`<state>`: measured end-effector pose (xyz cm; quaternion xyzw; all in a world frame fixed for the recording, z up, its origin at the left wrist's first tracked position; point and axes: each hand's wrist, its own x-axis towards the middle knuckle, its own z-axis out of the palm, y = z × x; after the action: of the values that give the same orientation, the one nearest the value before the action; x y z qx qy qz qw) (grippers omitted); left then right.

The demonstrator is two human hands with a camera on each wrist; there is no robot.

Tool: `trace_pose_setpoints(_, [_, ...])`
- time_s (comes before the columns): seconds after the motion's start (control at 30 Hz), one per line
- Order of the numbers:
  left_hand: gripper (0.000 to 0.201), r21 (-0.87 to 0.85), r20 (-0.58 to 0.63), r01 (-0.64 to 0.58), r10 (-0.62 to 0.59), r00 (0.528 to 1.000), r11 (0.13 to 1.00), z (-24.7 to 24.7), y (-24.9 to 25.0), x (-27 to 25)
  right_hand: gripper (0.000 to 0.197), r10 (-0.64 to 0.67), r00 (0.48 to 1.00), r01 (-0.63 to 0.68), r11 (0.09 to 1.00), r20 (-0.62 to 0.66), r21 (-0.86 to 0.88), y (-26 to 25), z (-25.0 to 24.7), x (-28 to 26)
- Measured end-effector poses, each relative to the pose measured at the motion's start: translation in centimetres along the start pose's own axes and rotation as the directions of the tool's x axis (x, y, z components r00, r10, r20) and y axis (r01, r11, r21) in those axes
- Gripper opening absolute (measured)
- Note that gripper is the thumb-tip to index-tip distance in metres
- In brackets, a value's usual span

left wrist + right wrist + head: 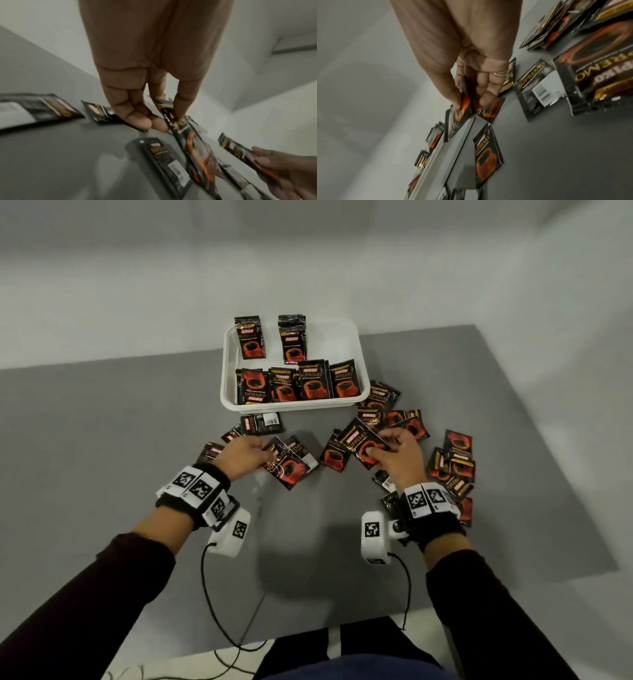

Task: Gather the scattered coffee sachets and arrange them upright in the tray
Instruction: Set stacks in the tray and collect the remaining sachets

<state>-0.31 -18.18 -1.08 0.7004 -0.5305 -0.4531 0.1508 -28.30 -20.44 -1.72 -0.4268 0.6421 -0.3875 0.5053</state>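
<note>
Two grips busy | our left hand [244, 455] pinches a sachet [287, 470] low over the counter [120, 419] | our right hand [399, 455] holds another sachet [365, 444], perhaps two | six or so stand upright in the white tray [228, 371] | loose sachets [454, 460] lie scattered beside it

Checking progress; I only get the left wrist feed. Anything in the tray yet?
Observer: Yes. The white tray holds upright sachets: a row along its near wall, two groups behind.
Operator: All right way up?
Observer: No, one near-row sachet is upside down.
Operator: Where's the rest?
Observer: Most loose sachets lie on the table to the right of the right hand, up to the tray's near right corner.
</note>
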Motion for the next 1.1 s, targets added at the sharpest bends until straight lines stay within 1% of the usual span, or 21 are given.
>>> trace_pose_setpoints(0.07, [0.010,0.087,0.008,0.005,-0.006,1.000,0.996,1.5,1.4,1.6,0.043,0.023,1.000,-0.023,0.997,0.007,0.070,-0.1,-0.8,0.2])
trace_pose_setpoints(0.13, [0.016,0.225,-0.058,0.033,-0.020,0.998,0.974,2.5,2.0,3.1,0.044,0.037,0.999,-0.039,0.994,0.023,0.103,-0.3,-1.4,0.3])
trace_pose_setpoints(0.2, [0.023,0.384,-0.130,0.056,-0.006,0.991,0.922,3.2,2.1,3.8,0.044,0.034,0.998,-0.040,0.994,0.061,0.102,-0.5,-1.9,0.4])
trace_pose_setpoints(0.27, [0.026,0.455,-0.181,0.059,0.028,0.983,0.888,3.6,1.9,4.0,0.041,0.024,0.993,-0.035,0.995,0.113,0.095,-0.6,-2.1,0.3])
trace_pose_setpoints(0.3, [0.027,0.456,-0.189,0.053,0.038,0.981,0.888,3.9,1.8,4.0,0.039,0.023,0.992,-0.034,0.996,0.125,0.086,-0.6,-2.2,0.3])
trace_pose_setpoints(0.37, [0.031,0.398,-0.172,0.034,0.037,0.984,0.917,4.1,1.6,4.0,0.036,0.038,0.991,-0.047,0.997,0.129,0.066,-0.5,-2.2,0.4])
trace_pose_setpoints(0.43, [0.040,0.344,-0.105,0.012,0.026,0.994,0.939,4.1,1.4,3.9,0.030,0.063,0.987,-0.070,0.996,0.146,0.047,-0.3,-2.3,0.6])
trace_pose_setpoints(0.5, [0.043,0.372,-0.052,-0.022,0.045,0.998,0.928,3.8,1.2,4.0,0.021,0.076,0.985,-0.079,0.997,0.157,0.012,-0.2,-2.7,0.8])
trace_pose_setpoints(0.6, [0.036,0.428,-0.046,-0.041,0.067,0.997,0.903,3.2,0.8,3.9,0.014,0.058,0.990,-0.054,0.998,0.125,-0.032,0.0,-3.6,1.3])
trace_pose_setpoints(0.73, [0.015,0.466,0.048,-0.142,0.136,0.990,0.873,3.3,1.1,3.6,0.020,-0.023,0.996,0.038,0.980,0.081,-0.195,0.6,-5.8,1.9])
trace_pose_setpoints(0.8, [0.007,0.443,0.052,-0.144,0.136,0.989,0.885,3.3,1.5,3.2,0.023,-0.034,0.999,0.042,0.967,0.038,-0.250,1.1,-7.1,2.3])
trace_pose_setpoints(0.87, [0.019,0.396,0.051,-0.126,0.115,0.992,0.910,3.1,2.1,2.9,0.037,-0.009,1.000,0.007,0.974,-0.008,-0.225,1.6,-8.5,2.8])
trace_pose_setpoints(0.93, [0.018,0.321,0.061,-0.124,0.111,0.992,0.939,2.7,3.5,2.7,0.050,0.050,0.998,-0.054,0.993,-0.038,-0.106,1.6,-9.7,3.3])
trace_pose_setpoints(0.97, [0.018,0.293,0.076,-0.140,0.123,0.989,0.946,2.5,4.4,2.7,0.054,0.052,0.998,-0.055,0.995,-0.037,-0.082,1.7,-10.1,3.7])
trace_pose_setpoints(1.0, [0.021,0.288,0.100,-0.164,0.141,0.985,0.943,2.3,5.5,2.9,0.054,0.024,0.999,-0.027,0.993,-0.020,-0.118,1.5,-10.4,4.2])
trace_pose_setpoints(1.03, [0.022,0.298,0.133,-0.184,0.150,0.980,0.937,2.3,6.6,3.2,0.053,-0.019,1.000,0.023,0.977,0.017,-0.212,1.2,-10.7,4.7])
trace_pose_setpoints(1.07, [0.022,0.320,0.171,-0.201,0.152,0.973,0.926,2.5,7.7,3.7,0.050,-0.064,0.995,0.085,0.939,0.073,-0.333,0.6,-11.0,5.4])
trace_pose_setpoints(1.1, [0.023,0.354,0.207,-0.215,0.148,0.967,0.910,3.0,8.7,4.2,0.045,-0.099,0.984,0.158,0.877,0.150,-0.454,-0.1,-11.2,6.1])
